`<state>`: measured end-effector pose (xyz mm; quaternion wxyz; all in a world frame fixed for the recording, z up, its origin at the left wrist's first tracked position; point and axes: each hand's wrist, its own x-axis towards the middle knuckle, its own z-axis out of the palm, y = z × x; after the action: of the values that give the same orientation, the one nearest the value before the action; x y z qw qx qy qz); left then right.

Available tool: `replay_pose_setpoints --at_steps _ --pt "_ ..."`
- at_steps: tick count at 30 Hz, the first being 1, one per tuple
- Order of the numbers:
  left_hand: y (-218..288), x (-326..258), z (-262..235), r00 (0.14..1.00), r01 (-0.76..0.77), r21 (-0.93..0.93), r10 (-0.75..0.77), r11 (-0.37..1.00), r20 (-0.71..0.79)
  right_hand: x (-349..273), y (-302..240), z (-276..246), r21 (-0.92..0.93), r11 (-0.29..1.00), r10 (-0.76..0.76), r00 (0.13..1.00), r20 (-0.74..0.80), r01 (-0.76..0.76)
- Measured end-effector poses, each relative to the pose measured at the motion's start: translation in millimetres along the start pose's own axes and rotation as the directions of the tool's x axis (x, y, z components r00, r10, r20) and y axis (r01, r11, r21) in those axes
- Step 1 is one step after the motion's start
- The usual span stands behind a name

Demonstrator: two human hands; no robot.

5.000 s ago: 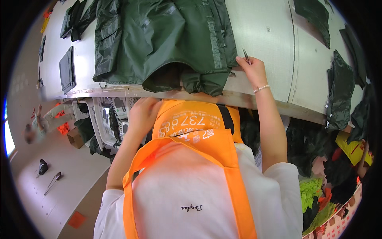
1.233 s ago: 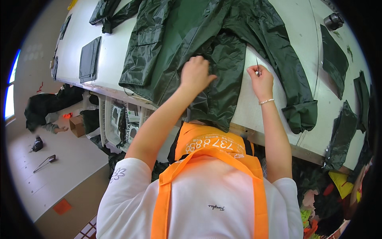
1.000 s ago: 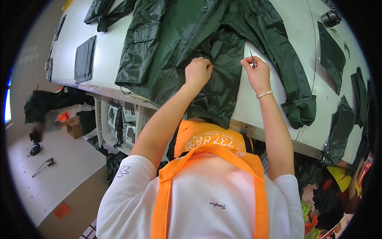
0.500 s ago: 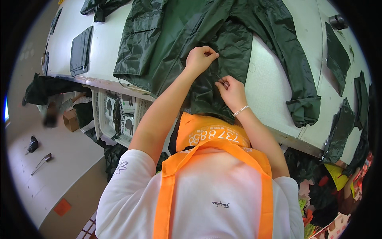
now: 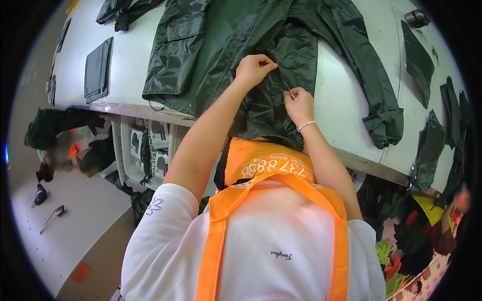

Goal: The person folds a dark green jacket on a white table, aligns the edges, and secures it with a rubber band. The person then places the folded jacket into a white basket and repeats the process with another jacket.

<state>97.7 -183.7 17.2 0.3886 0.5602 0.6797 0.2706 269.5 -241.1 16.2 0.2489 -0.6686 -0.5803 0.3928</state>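
Observation:
A dark green, shiny rain jacket (image 5: 221, 55) lies spread over the white table, its near edge hanging over the front beside my apron. My left hand (image 5: 255, 71) rests over the middle of the jacket with thumb and fingertips pinched together; what is between them is too small to make out. Just right of it and a little nearer, my right hand (image 5: 300, 105) is closed around a small, thin, pointed metal tool (image 5: 289, 91). The tool's tip points up toward the left fingertips, with a gap between. Its handle is mostly hidden in my fingers.
Folded dark pieces (image 5: 98, 70) lie on the table (image 5: 335, 95) at left, with more flat dark pieces (image 5: 428, 150) at right. Below the left edge stands a white basket (image 5: 122, 150) of printed packets. A dark cylinder (image 5: 417, 18) sits far right. Clothing piles lie lower right.
My right hand has moved slightly away from my body and to the right with the metal tool. My left hand stays pinched in nearly the same place. The view has shifted a little.

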Motion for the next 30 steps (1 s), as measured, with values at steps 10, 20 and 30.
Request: replay_pose_setpoints --at_steps 10,20,30 --pt "-8 9 0 0.998 0.016 -0.226 -0.002 0.974 0.06 -17 -7 1 0.026 0.993 -0.113 0.992 -0.053 0.115" --pt "-16 17 -4 0.985 0.068 -0.402 0.002 0.913 0.173 -13 -35 20 -0.332 0.942 0.028 0.998 -0.064 -0.048" --pt "-10 12 -4 0.983 0.01 -0.204 0.028 0.979 0.18 4 3 -17 0.54 0.736 0.353 0.912 0.21 -0.409"
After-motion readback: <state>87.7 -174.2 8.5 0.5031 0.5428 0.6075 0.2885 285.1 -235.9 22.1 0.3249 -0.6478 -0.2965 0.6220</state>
